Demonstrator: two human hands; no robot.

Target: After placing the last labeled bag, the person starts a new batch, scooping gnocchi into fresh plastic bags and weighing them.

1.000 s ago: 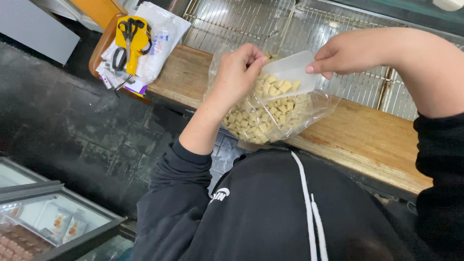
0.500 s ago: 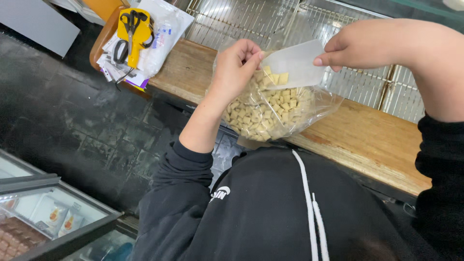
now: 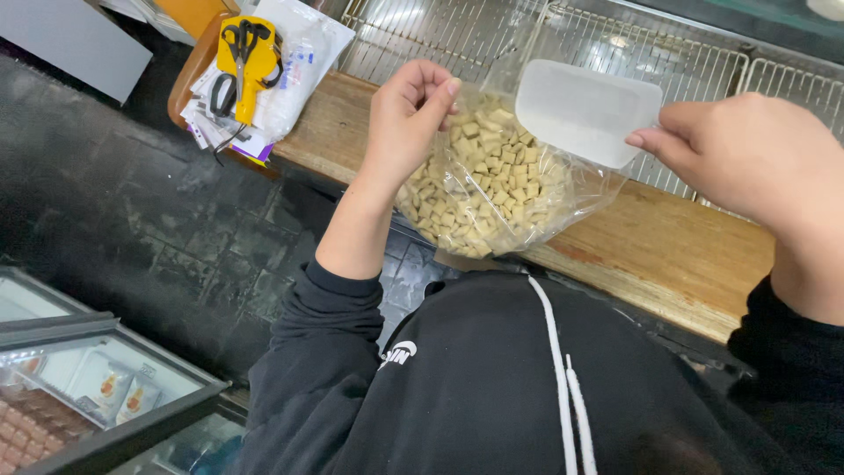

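The left hand [image 3: 406, 123] pinches the rim of a clear bag [image 3: 492, 189] of pale cubes above the worktop [image 3: 668, 251], the right hand [image 3: 747, 158] grips a white scoop [image 3: 587, 110] at its mouth, best kept wide and steady.

Shop, glass-topped freezer [image 3: 97, 387], wire racks [image 3: 492, 35]

Left hand [image 3: 406, 119] pinches the rim of a clear bag [image 3: 492, 189] of pale cubes, frame centre. Right hand [image 3: 747, 158] holds a white plastic scoop [image 3: 587, 110] at the bag's mouth. Wooden counter [image 3: 668, 251] beneath; yellow-handled scissors [image 3: 239, 54] upper left.
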